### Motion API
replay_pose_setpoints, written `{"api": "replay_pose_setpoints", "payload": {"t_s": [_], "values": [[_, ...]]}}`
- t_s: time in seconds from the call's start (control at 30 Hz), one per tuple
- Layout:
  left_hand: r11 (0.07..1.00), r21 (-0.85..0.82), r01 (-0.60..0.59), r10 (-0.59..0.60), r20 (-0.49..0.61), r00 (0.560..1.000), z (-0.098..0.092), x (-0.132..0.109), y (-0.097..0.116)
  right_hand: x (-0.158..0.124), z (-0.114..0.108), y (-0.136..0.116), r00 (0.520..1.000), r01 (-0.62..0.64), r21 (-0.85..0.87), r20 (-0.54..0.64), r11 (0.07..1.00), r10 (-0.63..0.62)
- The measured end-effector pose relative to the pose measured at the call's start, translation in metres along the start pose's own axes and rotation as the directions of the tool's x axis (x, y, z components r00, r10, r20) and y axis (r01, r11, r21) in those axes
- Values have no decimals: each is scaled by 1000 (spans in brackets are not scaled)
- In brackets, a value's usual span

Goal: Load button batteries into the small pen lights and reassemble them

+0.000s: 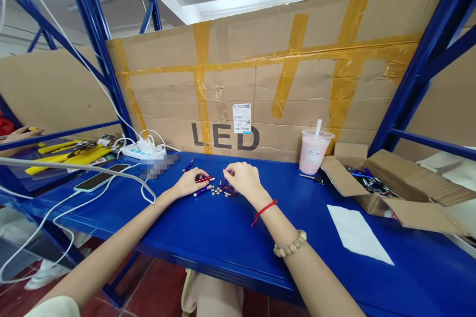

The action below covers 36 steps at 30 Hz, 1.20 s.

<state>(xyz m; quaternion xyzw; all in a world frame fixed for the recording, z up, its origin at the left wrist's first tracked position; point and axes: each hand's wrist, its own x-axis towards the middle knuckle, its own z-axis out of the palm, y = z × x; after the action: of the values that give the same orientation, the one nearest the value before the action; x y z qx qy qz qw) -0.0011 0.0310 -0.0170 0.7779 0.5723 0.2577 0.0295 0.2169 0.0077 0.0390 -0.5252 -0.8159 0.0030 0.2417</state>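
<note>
Left hand on red tube, right hand bent over small parts

Left hand (190,183): mid-table, fingers curled round a shiny red tube (207,179), its end poking out to the right. Purple tube (203,191) lies just nearer on the blue table (208,242); another, blue tube (189,165) lies on the far side of this hand.

Right hand (244,179): just right of the left one, wrist bent, fingertips bunched together. Can't tell if anything is pinched there. Small round silver pieces (217,190) plus red and blue clips (229,190) sit on the table between the hands, clips partly hidden near the right fingers.

Right side: pink drink cup (313,152) with straw at the far edge, small dark item (311,178) just nearer, open cardboard box (342,179) with mixed small stuff inside, white paper (360,235) nearer.

Left side: phone (101,179) with white cable, power strip (138,150) farther back, yellow-handled tools (80,157). Far left, another person's hand (22,134). Cardboard panel (226,94) marked "LED" stands along the far edge.
</note>
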Motion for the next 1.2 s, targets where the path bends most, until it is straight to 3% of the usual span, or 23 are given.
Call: {"api": "replay_pose_setpoints", "payload": {"t_s": [0.17,0.33,0.53,0.7,0.87,0.93,1.03,1.1,1.2], "values": [[983,75,166,-157,-112,981,-11,6,-9,-2,1,-4,1000,12,2,27,1000,-12],[898,159,411,-368,-243,898,-22,27,-28,-3,2,-3,998,38,-5,44,999,-38],[839,190,510,-490,-147,860,-19,50,-44,-1,2,-1,999,19,-22,36,1000,-18],[934,83,348,-341,-84,936,-10,61,-35,2,9,3,1000,-7,-54,27,999,8],[993,-95,75,-82,-81,993,-7,49,0,3,20,5,997,46,-64,-52,997,-49],[985,-167,-40,26,-88,996,-8,38,16,1,23,1,988,113,-30,-98,993,-115],[897,-370,-240,214,-111,971,-7,20,33,-4,26,-9,969,225,23,-106,974,-222],[842,-452,-293,286,-85,954,-5,11,39,-6,26,-14,957,271,2,-108,963,-269],[821,-496,-284,287,-72,955,-4,3,42,-7,27,-16,939,310,-39,-141,950,-313]]}}
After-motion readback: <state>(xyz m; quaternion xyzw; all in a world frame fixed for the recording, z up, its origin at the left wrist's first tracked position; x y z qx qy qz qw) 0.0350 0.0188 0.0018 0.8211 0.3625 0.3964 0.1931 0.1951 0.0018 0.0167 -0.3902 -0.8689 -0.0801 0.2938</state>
